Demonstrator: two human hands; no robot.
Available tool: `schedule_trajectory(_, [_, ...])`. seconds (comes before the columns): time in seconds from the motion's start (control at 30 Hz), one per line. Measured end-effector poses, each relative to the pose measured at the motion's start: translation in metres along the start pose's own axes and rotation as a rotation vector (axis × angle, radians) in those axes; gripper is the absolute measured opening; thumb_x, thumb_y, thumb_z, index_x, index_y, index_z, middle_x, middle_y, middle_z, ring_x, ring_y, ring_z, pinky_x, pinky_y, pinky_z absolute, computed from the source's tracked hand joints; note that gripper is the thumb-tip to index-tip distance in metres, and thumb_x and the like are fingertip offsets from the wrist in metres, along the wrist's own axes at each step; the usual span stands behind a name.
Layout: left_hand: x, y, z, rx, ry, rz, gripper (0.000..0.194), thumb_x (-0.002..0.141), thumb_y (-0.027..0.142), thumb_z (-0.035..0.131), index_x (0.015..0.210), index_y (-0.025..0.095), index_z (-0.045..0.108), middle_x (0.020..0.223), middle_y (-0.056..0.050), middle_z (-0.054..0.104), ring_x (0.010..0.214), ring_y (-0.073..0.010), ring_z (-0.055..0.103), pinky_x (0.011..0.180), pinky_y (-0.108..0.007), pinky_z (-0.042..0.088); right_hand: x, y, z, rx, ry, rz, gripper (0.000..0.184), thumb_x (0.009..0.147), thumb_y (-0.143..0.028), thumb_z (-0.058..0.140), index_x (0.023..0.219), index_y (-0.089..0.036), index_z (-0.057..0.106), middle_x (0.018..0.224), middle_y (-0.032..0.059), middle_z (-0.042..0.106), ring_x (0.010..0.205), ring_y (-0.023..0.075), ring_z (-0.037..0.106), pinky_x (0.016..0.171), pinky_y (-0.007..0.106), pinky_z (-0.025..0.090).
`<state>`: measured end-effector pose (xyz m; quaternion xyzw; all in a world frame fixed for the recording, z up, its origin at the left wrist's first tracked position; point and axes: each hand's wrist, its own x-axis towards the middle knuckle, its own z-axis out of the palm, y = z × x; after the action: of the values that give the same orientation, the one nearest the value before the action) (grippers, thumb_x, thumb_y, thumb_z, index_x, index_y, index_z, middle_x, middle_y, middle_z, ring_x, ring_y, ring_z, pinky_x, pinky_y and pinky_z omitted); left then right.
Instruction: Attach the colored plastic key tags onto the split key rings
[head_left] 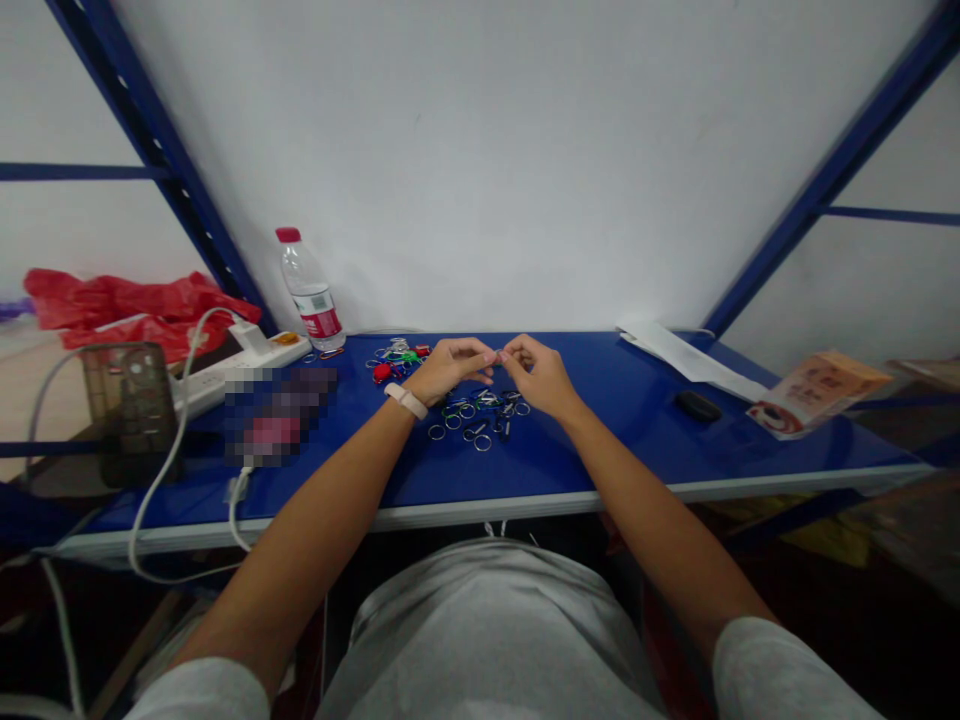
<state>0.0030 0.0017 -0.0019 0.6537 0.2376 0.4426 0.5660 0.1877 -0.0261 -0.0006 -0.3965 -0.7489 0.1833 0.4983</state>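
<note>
Both my hands meet above the middle of the blue table (615, 450). My left hand (450, 366), with a white band on its wrist, pinches its fingertips against those of my right hand (536, 375). Whatever sits between the fingertips is too small to name. Right under the hands lie several loose metal key rings (480, 420). A small heap of coloured clips and rings (397, 360) in red, green and blue lies just left of my left hand.
A plastic water bottle (311, 295) stands at the back left beside a white power strip (240, 365) with cables. A mesh holder (131, 405) and red bags (127, 305) are further left. White paper (690, 355), a small black object (697, 405) and a printed packet (814, 390) lie right.
</note>
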Motion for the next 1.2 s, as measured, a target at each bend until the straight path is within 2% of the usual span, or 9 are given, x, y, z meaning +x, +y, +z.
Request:
schedule_trajectory(0.43, [-0.002, 0.008, 0.007, 0.143, 0.159, 0.096, 0.032, 0.071, 0.039, 0.080, 0.078, 0.010, 0.066, 0.075, -0.005, 0.069, 0.068, -0.0145, 0.068, 0.072, -0.032, 0.059, -0.001, 0.001, 0.001, 0.032, -0.002, -0.064, 0.023, 0.091, -0.040, 0.056, 0.081, -0.020, 0.056, 0.069, -0.0003, 0.058, 0.062, 0.0135, 0.054, 0.060, 0.027, 0.043])
schedule_trajectory(0.7, [-0.003, 0.007, 0.002, 0.295, 0.092, 0.147, 0.027, 0.075, 0.036, 0.075, 0.075, 0.012, 0.064, 0.073, -0.004, 0.067, 0.069, -0.0142, 0.066, 0.072, -0.030, 0.054, -0.001, 0.003, -0.002, 0.032, -0.039, -0.100, 0.022, 0.092, -0.039, 0.055, 0.081, -0.020, 0.056, 0.067, -0.0012, 0.056, 0.062, 0.0134, 0.052, 0.061, 0.027, 0.042])
schedule_trajectory(0.8, [-0.002, 0.005, 0.003, 0.318, 0.090, 0.133, 0.027, 0.077, 0.036, 0.074, 0.076, 0.012, 0.064, 0.071, -0.004, 0.067, 0.067, -0.0140, 0.065, 0.071, -0.030, 0.053, -0.001, 0.005, -0.002, 0.058, -0.051, -0.072, 0.023, 0.091, -0.040, 0.056, 0.081, -0.020, 0.056, 0.067, -0.0014, 0.056, 0.061, 0.0130, 0.053, 0.060, 0.026, 0.042])
schedule_trajectory(0.97, [0.001, 0.003, 0.007, 0.237, 0.146, 0.109, 0.030, 0.075, 0.039, 0.074, 0.079, 0.011, 0.065, 0.073, -0.004, 0.066, 0.067, -0.0138, 0.063, 0.067, -0.031, 0.054, 0.001, 0.007, 0.001, 0.081, -0.007, 0.025, 0.021, 0.091, -0.040, 0.055, 0.086, -0.019, 0.057, 0.067, -0.0009, 0.058, 0.058, 0.0128, 0.054, 0.058, 0.026, 0.042])
schedule_trajectory(1.07, [0.002, 0.004, 0.005, 0.208, 0.204, 0.101, 0.031, 0.073, 0.039, 0.075, 0.079, 0.011, 0.066, 0.078, -0.005, 0.067, 0.071, -0.0142, 0.063, 0.066, -0.030, 0.055, 0.002, 0.009, 0.000, 0.004, 0.032, 0.044, 0.017, 0.089, -0.035, 0.055, 0.088, -0.019, 0.058, 0.068, -0.0001, 0.060, 0.059, 0.0132, 0.055, 0.059, 0.026, 0.042])
schedule_trajectory(1.2, [0.001, 0.005, 0.001, 0.201, 0.283, 0.103, 0.030, 0.072, 0.039, 0.077, 0.079, 0.011, 0.066, 0.086, -0.007, 0.069, 0.074, -0.0135, 0.063, 0.068, -0.028, 0.054, 0.004, 0.013, -0.004, -0.184, 0.025, 0.085, 0.013, 0.084, -0.030, 0.059, 0.078, -0.018, 0.059, 0.066, 0.0002, 0.061, 0.057, 0.0129, 0.053, 0.059, 0.026, 0.040])
